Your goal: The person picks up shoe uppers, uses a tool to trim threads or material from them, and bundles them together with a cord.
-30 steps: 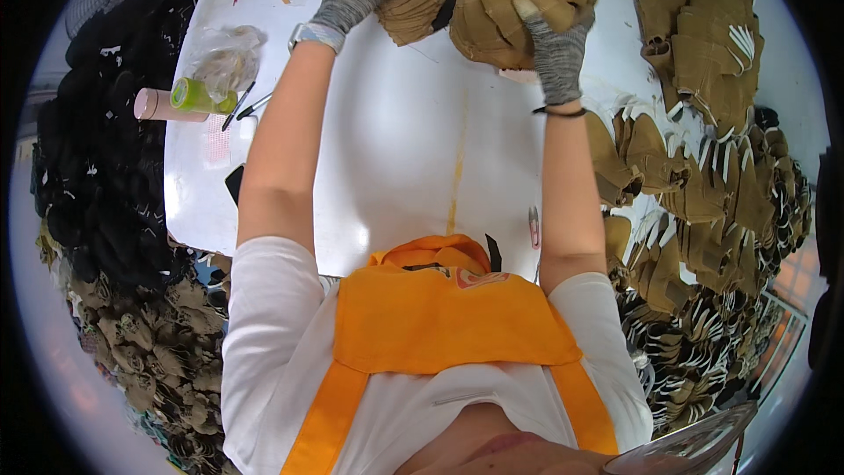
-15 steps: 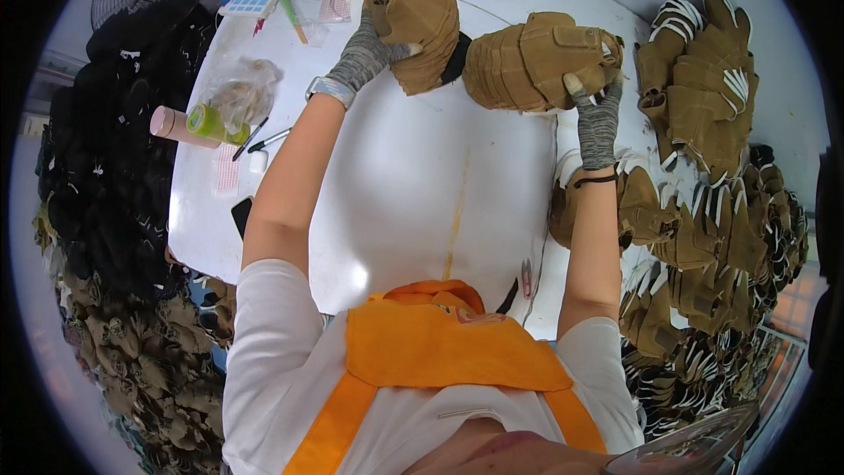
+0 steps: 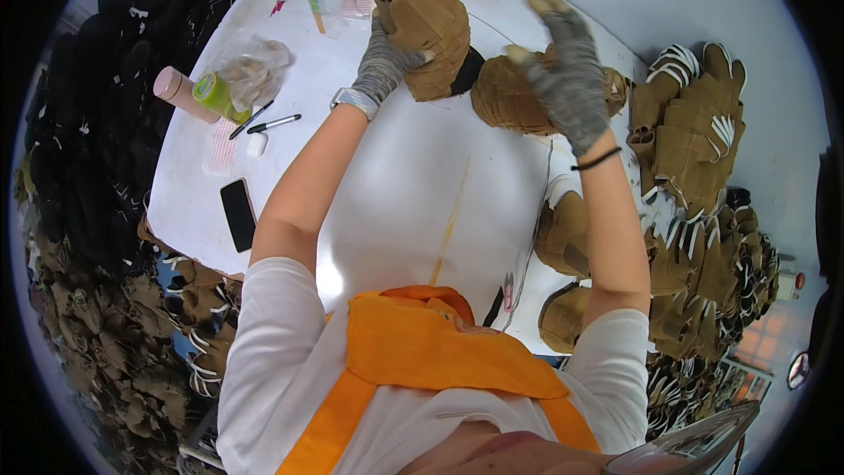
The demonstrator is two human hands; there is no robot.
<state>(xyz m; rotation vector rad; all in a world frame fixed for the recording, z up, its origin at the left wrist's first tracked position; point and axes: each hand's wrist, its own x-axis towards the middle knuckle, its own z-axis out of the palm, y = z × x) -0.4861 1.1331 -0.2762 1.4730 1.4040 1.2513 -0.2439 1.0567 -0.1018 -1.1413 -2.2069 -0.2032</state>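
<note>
My left hand (image 3: 385, 69), in a grey knitted glove with bare fingertips, is closed around the side of a stack of brown shoe uppers (image 3: 428, 25) at the far side of the white table (image 3: 396, 202). A second bundle of brown uppers (image 3: 503, 98) lies just right of it, with a black piece (image 3: 469, 70) between the two. Over that second bundle is my right hand (image 3: 570, 79), gloved alike and slightly smeared by motion. Its thumb and fingers are apart with nothing between them, and it covers part of the bundle.
On the table's left are a pink bottle (image 3: 180, 91), a green container (image 3: 220, 98), a plastic bag (image 3: 252, 69), pens (image 3: 274, 123) and a phone (image 3: 236, 215). More brown uppers (image 3: 694, 145) with white trim are piled right. Dark piles (image 3: 97, 158) stand left.
My right hand has let go of the right bundle's end and moved up and left over it. My left hand keeps its hold. The whole view has shifted slightly.
</note>
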